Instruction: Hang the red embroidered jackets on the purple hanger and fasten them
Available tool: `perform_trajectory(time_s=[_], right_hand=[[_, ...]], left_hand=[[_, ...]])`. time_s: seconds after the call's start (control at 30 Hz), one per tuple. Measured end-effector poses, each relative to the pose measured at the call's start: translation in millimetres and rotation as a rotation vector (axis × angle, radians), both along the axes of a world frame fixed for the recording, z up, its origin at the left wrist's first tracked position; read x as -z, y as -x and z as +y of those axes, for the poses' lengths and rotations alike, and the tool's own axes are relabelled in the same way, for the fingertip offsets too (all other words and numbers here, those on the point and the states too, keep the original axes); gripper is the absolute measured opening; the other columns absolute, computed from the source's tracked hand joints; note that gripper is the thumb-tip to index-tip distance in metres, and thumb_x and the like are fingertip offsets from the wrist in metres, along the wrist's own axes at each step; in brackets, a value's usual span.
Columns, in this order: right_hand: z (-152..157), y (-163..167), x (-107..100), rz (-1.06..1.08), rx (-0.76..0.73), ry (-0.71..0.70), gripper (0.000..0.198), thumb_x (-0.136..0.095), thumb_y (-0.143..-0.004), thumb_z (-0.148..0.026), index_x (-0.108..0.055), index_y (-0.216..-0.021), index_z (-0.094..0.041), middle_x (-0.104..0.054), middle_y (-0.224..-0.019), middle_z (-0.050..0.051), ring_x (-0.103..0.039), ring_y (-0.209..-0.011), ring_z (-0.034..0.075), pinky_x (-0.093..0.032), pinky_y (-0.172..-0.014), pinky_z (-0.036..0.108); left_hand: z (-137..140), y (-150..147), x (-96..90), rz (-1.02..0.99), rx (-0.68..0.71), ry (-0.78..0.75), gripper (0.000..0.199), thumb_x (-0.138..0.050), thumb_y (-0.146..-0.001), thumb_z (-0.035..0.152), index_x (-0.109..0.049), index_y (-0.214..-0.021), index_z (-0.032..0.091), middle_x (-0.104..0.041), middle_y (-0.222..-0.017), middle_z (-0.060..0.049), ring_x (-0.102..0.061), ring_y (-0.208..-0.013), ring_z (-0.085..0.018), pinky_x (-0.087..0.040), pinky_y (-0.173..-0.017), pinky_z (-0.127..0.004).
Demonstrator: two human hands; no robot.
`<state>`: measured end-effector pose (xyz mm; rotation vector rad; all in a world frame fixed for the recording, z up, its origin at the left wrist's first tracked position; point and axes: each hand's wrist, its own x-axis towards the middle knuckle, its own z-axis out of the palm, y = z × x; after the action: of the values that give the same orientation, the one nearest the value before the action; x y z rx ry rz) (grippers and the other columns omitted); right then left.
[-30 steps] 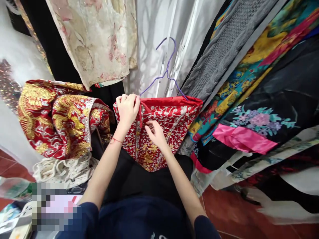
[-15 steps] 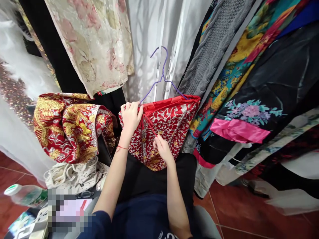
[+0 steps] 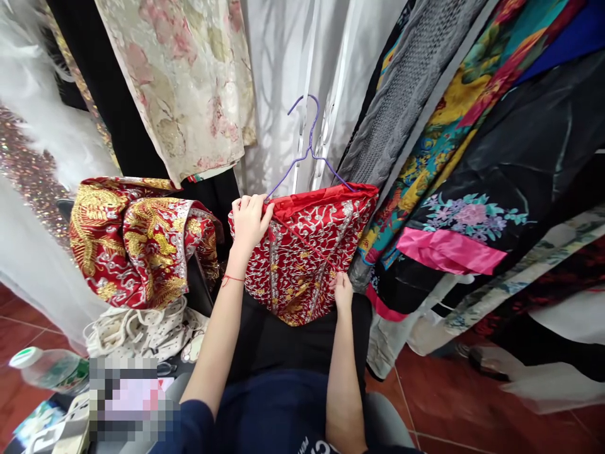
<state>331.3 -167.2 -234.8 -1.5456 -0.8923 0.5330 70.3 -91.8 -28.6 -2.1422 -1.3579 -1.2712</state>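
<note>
Across my lap lies a red garment embroidered in silver and gold, with a plain red satin band along its top edge. A purple wire hanger runs down into that band, its hook standing up. My left hand is closed over the garment's top left corner, by the hanger's end. From near it a thin red cord stretches slantwise over the embroidery to my right hand, whose fingers pinch its far part. The cord's tip is hidden.
At left, another red and gold embroidered garment lies bunched above a white dotted cloth bag. A clear bottle lies nearby. Floral cloth hangs ahead, and a grey knit and black embroidered garment hang at right.
My right hand has moved right and slightly down, drawing the red cord out longer across the garment. My left hand keeps its hold at the top left corner.
</note>
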Motion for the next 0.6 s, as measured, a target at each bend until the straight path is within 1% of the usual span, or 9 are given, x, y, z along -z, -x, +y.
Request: perform_trajectory(time_s=[0.1,0.17,0.23,0.33,0.4,0.43,0.47,0.57,0.6], right_hand=[[0,-2,5,0.022,0.064,0.003,0.049,-0.039,-0.081,-0.071,-0.051,-0.075,-0.024,-0.058,-0.054,-0.001,-0.054,-0.048,0.017,-0.044,-0.056,0.031],[1,1,-1,0.028,0.072,-0.033,0.044,-0.046,-0.079,-0.065,-0.053,-0.081,-0.022,-0.061,-0.061,0.0,-0.057,-0.052,0.017,-0.046,-0.059,0.031],[2,8,-16,0.024,0.058,-0.095,0.042,-0.055,-0.075,-0.06,-0.056,-0.089,-0.02,-0.067,-0.075,0.004,-0.061,-0.062,0.018,-0.049,-0.063,0.032],[3,25,-50,0.009,-0.011,-0.218,0.042,-0.062,-0.076,-0.052,-0.06,-0.102,-0.019,-0.07,-0.097,0.009,-0.065,-0.081,0.019,-0.052,-0.074,0.032],[6,42,-79,0.026,-0.144,-0.338,0.036,-0.061,-0.081,-0.049,-0.063,-0.101,-0.019,-0.07,-0.1,0.009,-0.066,-0.086,0.019,-0.052,-0.079,0.032],[8,53,-94,0.055,-0.254,-0.395,0.033,-0.061,-0.084,-0.047,-0.065,-0.1,-0.019,-0.071,-0.096,0.008,-0.066,-0.084,0.018,-0.052,-0.08,0.032],[12,64,-109,0.111,-0.363,-0.421,0.031,-0.061,-0.085,-0.046,-0.066,-0.1,-0.02,-0.07,-0.089,0.005,-0.064,-0.076,0.016,-0.052,-0.077,0.031],[27,100,-147,0.3,-0.655,-0.4,0.035,-0.069,-0.081,-0.042,-0.065,-0.11,-0.022,-0.068,-0.078,-0.001,-0.056,-0.06,0.011,-0.049,-0.064,0.027],[32,111,-157,0.391,-0.743,-0.383,0.036,-0.071,-0.078,-0.041,-0.065,-0.108,-0.022,-0.065,-0.075,-0.003,-0.053,-0.058,0.009,-0.045,-0.06,0.025]], left_hand=[[-3,-1,-0.8,0.008,-0.002,0.023,0.034,-0.044,-0.099,0.04,-0.061,-0.118,0.019,-0.071,-0.108,-0.013,-0.056,-0.102,-0.031,-0.033,-0.098,-0.048],[-4,0,-2.0,0.016,-0.011,0.031,0.034,-0.047,-0.096,0.038,-0.06,-0.12,0.018,-0.07,-0.11,-0.013,-0.056,-0.105,-0.031,-0.033,-0.099,-0.048],[-5,3,-3.4,0.026,-0.02,0.042,0.034,-0.048,-0.094,0.034,-0.06,-0.12,0.018,-0.069,-0.111,-0.012,-0.055,-0.106,-0.03,-0.033,-0.101,-0.047],[-6,7,-5.8,0.048,-0.014,0.068,0.036,-0.05,-0.088,0.029,-0.059,-0.121,0.018,-0.069,-0.111,-0.01,-0.055,-0.106,-0.03,-0.033,-0.101,-0.046],[-9,7,-7.7,0.067,-0.011,0.082,0.041,-0.054,-0.083,0.028,-0.058,-0.122,0.017,-0.069,-0.112,-0.011,-0.055,-0.106,-0.031,-0.034,-0.1,-0.046],[-11,7,-8.8,0.077,-0.013,0.086,0.044,-0.056,-0.08,0.028,-0.057,-0.123,0.016,-0.068,-0.112,-0.011,-0.055,-0.107,-0.031,-0.034,-0.1,-0.047],[-13,7,-10.1,0.088,-0.015,0.092,0.047,-0.058,-0.077,0.028,-0.056,-0.123,0.016,-0.068,-0.113,-0.011,-0.055,-0.107,-0.031,-0.034,-0.101,-0.047],[-19,7,-14.2,0.119,-0.023,0.118,0.054,-0.061,-0.073,0.029,-0.054,-0.125,0.017,-0.067,-0.116,-0.011,-0.054,-0.108,-0.033,-0.034,-0.101,-0.048],[-20,7,-15.4,0.131,-0.02,0.129,0.056,-0.061,-0.072,0.03,-0.053,-0.126,0.017,-0.066,-0.116,-0.012,-0.054,-0.109,-0.033,-0.035,-0.101,-0.048]])
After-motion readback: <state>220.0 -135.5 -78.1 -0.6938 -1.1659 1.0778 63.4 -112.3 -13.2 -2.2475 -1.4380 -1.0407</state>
